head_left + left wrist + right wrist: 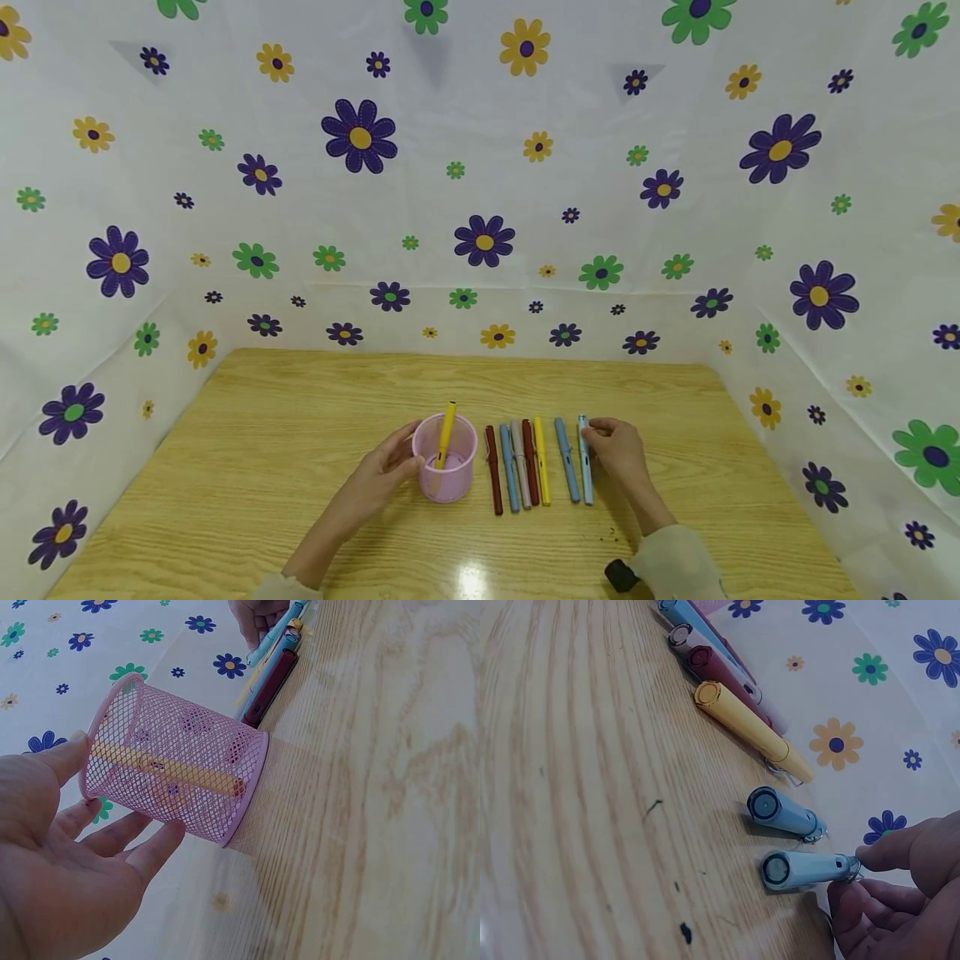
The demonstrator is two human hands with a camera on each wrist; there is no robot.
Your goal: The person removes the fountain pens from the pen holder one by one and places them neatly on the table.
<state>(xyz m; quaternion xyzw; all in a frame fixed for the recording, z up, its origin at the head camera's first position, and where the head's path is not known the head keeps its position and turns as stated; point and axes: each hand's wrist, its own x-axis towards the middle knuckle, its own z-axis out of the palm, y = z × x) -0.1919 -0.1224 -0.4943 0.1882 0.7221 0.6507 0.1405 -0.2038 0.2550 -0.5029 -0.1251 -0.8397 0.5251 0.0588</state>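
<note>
My left hand [377,477] holds a pink mesh pen cup [180,727], its thumb at the rim and its fingers along the side. The cup stands upright on the table, and a yellow pen [447,432] leans inside it. My right hand [621,450] pinches the clip end of a light blue pen [810,868] between thumb and fingers; the pen lies at the right end of a row. Beside it is a blue pen [567,462]. Further left lie a yellow pen [542,467], a dark red pen [531,467], a grey pen [521,471], another blue pen [510,475] and another dark red pen [494,475].
Underneath everything is a wood-grain table [300,417]. A white curtain with flowers [480,167] encloses its back and sides. Small dark specks [685,932] mark the tabletop near my right wrist, where a black object [621,575] sits by the sleeve.
</note>
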